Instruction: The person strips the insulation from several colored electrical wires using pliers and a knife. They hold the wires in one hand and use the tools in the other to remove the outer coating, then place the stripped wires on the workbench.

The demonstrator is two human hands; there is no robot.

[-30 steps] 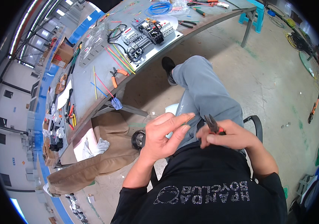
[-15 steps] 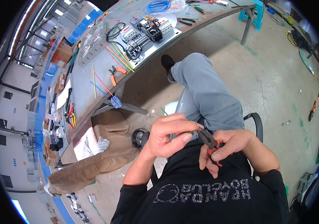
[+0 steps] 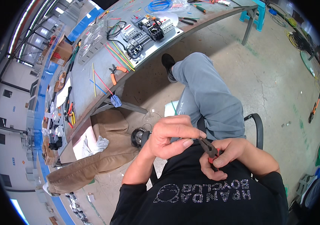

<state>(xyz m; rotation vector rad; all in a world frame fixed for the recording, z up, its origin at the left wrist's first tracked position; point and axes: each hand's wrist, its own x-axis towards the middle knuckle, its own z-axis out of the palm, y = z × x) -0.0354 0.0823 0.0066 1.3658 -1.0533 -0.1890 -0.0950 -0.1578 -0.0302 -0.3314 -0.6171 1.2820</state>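
Since a second ago the left hand [image 3: 171, 135] has curled from spread fingers into a loose fist, its fingertips pinched together just beside the pliers' nose. What they pinch is too small to make out, perhaps a wire. The right hand [image 3: 225, 155] stays wrapped around the red-handled pliers [image 3: 209, 148] at the person's lap, palm hiding the handles; the jaws look closed.

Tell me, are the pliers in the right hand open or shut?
Shut, it seems: the pliers' dark jaws run together to one tip with no gap showing. The right hand wraps the red handles; the left hand pinches at the tip.
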